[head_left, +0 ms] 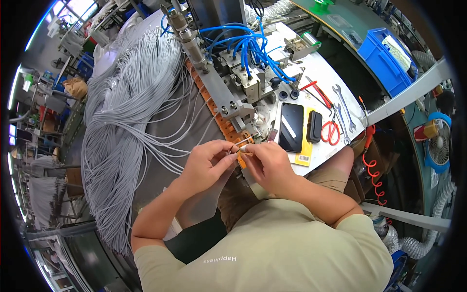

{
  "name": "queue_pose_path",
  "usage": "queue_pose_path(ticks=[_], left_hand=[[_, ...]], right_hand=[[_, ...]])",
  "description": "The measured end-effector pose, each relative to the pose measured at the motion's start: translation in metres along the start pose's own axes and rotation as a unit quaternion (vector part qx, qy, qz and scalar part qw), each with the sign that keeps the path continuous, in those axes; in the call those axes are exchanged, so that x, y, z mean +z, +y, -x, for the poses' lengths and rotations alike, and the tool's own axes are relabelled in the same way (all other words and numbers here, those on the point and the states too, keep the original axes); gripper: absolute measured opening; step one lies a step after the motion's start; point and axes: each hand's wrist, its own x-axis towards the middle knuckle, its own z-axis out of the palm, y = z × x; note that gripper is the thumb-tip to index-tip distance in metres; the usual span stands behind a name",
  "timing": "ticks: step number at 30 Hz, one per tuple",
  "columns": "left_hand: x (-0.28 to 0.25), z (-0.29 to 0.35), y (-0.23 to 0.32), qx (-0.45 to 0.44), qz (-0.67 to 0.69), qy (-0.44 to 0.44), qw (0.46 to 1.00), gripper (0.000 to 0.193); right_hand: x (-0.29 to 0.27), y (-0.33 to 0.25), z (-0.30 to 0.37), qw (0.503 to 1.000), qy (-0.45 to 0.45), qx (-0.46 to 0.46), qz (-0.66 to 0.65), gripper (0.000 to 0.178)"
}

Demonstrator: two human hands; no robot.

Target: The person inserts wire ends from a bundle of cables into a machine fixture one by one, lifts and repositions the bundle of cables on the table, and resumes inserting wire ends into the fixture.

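My left hand (206, 163) and my right hand (268, 164) meet in front of me, both closed in a pinch with fingertips almost touching. Between them is a small, thin, pale piece (243, 148); most of it is hidden by the fingers, and I cannot tell its exact kind. Just beyond the fingertips runs an orange slotted strip (214, 110), beside a bench machine (245, 85) with metal blocks and blue air tubes (250, 39). Loose ends of a large bundle of grey cables (131, 117) reach toward my left hand.
Right of the machine, the white tabletop holds a black phone (292, 124), a black case (314, 127), red-handled scissors (331, 132), pliers (319, 95) and wrenches (344, 109). Beyond are a blue bin (384, 63), a fan (438, 141) and a coiled red hose (373, 173).
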Motion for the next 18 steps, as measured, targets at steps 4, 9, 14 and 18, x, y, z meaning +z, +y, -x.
queue_pose_path(ticks=[4,9,14,18], left_hand=[[0.0024,0.0006,0.0017,0.142,-0.217,0.038,0.965,0.019],[0.0035,0.0024,0.0011,0.125,-0.196,0.056,0.971,0.016],[0.0015,0.0016,0.0002,0.110,-0.167,0.070,0.977,0.013],[0.0020,0.0015,-0.0011,0.098,-0.160,0.073,0.980,0.013]], right_hand=[[-0.0006,-0.0030,-0.0036,1.000,-0.005,0.022,-0.008,0.015],[0.0003,-0.0076,-0.0026,0.998,-0.023,0.048,-0.025,0.014],[0.0043,-0.0070,-0.0041,1.000,0.003,0.019,-0.022,0.016],[0.0064,-0.0039,-0.0032,1.000,0.018,-0.017,-0.001,0.018]])
